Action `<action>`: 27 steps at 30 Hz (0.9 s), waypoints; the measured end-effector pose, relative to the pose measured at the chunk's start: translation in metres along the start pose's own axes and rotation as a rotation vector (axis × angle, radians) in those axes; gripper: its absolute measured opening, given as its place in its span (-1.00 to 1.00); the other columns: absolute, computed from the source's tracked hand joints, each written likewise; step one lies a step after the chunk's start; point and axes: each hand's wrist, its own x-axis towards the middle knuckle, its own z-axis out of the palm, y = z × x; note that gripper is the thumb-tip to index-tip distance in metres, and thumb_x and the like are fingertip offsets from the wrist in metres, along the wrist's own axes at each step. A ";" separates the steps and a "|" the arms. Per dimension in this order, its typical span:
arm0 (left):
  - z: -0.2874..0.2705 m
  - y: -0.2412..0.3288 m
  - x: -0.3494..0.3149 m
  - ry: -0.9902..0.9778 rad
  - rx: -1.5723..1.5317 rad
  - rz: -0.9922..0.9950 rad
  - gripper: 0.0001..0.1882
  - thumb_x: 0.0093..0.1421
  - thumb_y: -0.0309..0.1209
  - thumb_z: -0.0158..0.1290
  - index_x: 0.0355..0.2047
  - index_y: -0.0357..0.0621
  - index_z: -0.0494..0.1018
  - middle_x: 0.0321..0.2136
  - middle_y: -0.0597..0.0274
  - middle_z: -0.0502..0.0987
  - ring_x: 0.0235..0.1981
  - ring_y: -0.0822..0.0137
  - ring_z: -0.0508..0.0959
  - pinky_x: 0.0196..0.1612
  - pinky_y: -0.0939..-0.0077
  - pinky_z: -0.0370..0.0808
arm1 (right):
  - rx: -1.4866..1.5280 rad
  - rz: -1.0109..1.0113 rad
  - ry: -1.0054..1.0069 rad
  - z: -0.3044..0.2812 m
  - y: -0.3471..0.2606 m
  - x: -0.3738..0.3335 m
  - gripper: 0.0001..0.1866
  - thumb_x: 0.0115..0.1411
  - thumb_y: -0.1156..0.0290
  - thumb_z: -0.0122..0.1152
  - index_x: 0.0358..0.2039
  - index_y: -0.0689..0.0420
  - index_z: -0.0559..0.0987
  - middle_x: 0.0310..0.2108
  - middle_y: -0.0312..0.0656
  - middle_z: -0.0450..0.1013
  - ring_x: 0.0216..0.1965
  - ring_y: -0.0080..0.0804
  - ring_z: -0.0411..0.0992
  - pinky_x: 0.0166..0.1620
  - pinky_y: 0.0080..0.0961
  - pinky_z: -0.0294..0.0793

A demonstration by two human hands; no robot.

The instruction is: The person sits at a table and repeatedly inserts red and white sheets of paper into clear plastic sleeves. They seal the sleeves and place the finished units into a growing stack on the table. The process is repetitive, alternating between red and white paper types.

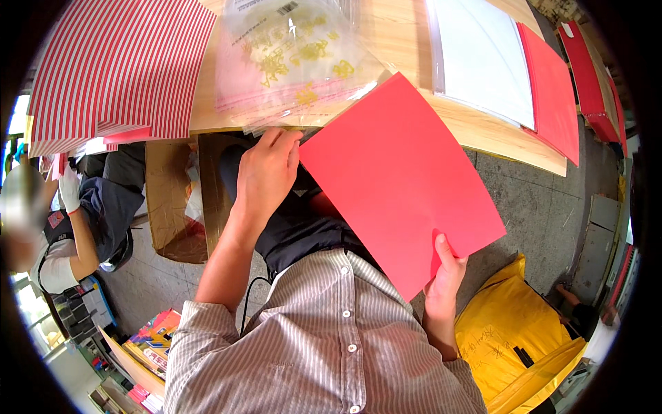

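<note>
A flat red card sheet [407, 172] is tilted in front of me, its upper corner over the table edge. My right hand [445, 276] grips its lower right part, thumb on top and fingers underneath. At the table's front edge, my left hand [267, 176] has its fingers bent together at the mouth of a clear plastic bag [296, 62] with yellow print. That bag lies on a stack of similar bags, and its near edge hangs past the table. The left fingertips are partly hidden, close to the sheet's left corner.
On the wooden table [400, 34] lie red-and-white striped sheets [124, 69], white sheets in clear film [483, 55] and red sheets [552, 96]. A cardboard box [169, 200] stands below. A yellow package [503, 331] sits at right. Another person [76, 234] works at left.
</note>
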 end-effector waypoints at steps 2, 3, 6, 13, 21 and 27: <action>0.002 0.001 -0.002 0.009 -0.015 -0.024 -0.86 0.18 -0.54 0.14 -0.23 -0.17 0.56 -0.30 0.12 0.57 -0.37 0.05 0.63 -0.33 0.33 0.57 | 0.011 0.007 -0.010 0.001 -0.001 0.000 -0.47 0.17 0.60 0.29 0.17 0.19 0.39 0.06 -0.16 0.43 0.07 -0.31 0.43 0.14 -0.30 0.43; 0.002 0.001 -0.003 0.012 -0.016 -0.033 -0.86 0.18 -0.54 0.14 -0.23 -0.17 0.56 -0.30 0.12 0.57 -0.36 0.05 0.63 -0.33 0.33 0.57 | 0.017 0.011 -0.015 0.002 -0.001 0.000 -0.47 0.17 0.60 0.29 0.17 0.19 0.39 0.06 -0.16 0.43 0.07 -0.31 0.43 0.14 -0.30 0.43; 0.005 0.003 -0.006 0.022 -0.035 -0.056 -0.85 0.18 -0.55 0.15 -0.22 -0.16 0.56 -0.30 0.13 0.57 -0.37 0.08 0.63 -0.34 0.35 0.57 | 0.009 0.010 0.018 0.003 0.001 0.000 -0.48 0.18 0.60 0.28 0.16 0.19 0.40 0.07 -0.15 0.42 0.07 -0.31 0.43 0.14 -0.30 0.43; 0.019 -0.003 -0.015 0.112 -0.173 -0.099 -0.86 0.18 -0.54 0.17 -0.23 -0.17 0.57 -0.34 0.16 0.58 -0.42 0.26 0.62 -0.37 0.51 0.55 | -0.030 -0.025 -0.040 0.001 0.007 0.006 -0.48 0.20 0.58 0.26 0.17 0.20 0.39 0.09 -0.14 0.41 0.08 -0.29 0.42 0.14 -0.31 0.43; 0.024 -0.007 -0.030 0.165 -0.699 -0.211 -0.68 0.20 -0.70 0.09 -0.04 -0.23 0.44 -0.17 0.19 0.55 -0.18 0.35 0.62 -0.09 0.51 0.56 | 0.005 0.015 -0.065 0.003 0.007 0.008 -0.48 0.20 0.59 0.24 0.19 0.23 0.37 0.13 -0.13 0.38 0.13 -0.24 0.39 0.20 -0.26 0.37; 0.049 -0.007 -0.059 0.227 -1.339 -0.461 -0.54 0.19 -0.79 0.02 0.06 -0.20 0.24 -0.01 0.14 0.42 -0.08 0.31 0.57 0.03 0.42 0.52 | -0.014 0.003 -0.058 0.006 0.008 0.007 -0.48 0.21 0.60 0.21 0.20 0.24 0.36 0.14 -0.11 0.37 0.14 -0.24 0.38 0.19 -0.26 0.40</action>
